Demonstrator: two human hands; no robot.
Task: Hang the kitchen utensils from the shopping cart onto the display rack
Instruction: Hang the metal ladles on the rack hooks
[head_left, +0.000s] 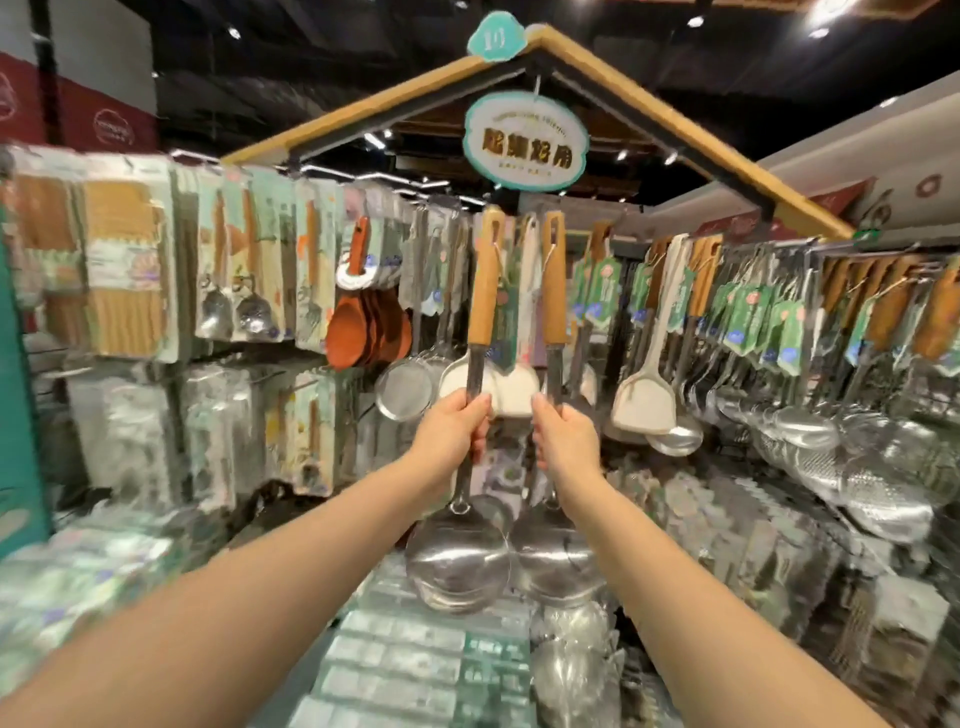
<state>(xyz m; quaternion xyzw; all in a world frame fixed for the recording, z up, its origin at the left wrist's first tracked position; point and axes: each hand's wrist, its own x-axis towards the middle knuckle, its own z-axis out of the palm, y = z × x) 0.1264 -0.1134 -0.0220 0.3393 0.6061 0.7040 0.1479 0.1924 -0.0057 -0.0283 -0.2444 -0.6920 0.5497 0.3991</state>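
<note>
My left hand (457, 428) grips the steel shaft of a ladle (457, 564) with a wooden handle, held upright with its handle top raised to the top rail of the display rack (779, 248). My right hand (563, 439) grips the shaft of a second, matching ladle (558, 564) beside it, also upright. Both bowls hang below my hands, side by side and close together. A green tag is tied to each wooden handle. Whether either handle hole sits on a hook is hidden. The shopping cart is out of view.
Wooden-handled spatulas and steel ladles (800, 426) hang in rows to the right. Brown spoons (363, 327) and strainers (405, 387) hang to the left, beside carded packs (124, 270). Packaged goods (395, 670) lie on the shelf below. A teal sign (524, 140) hangs overhead.
</note>
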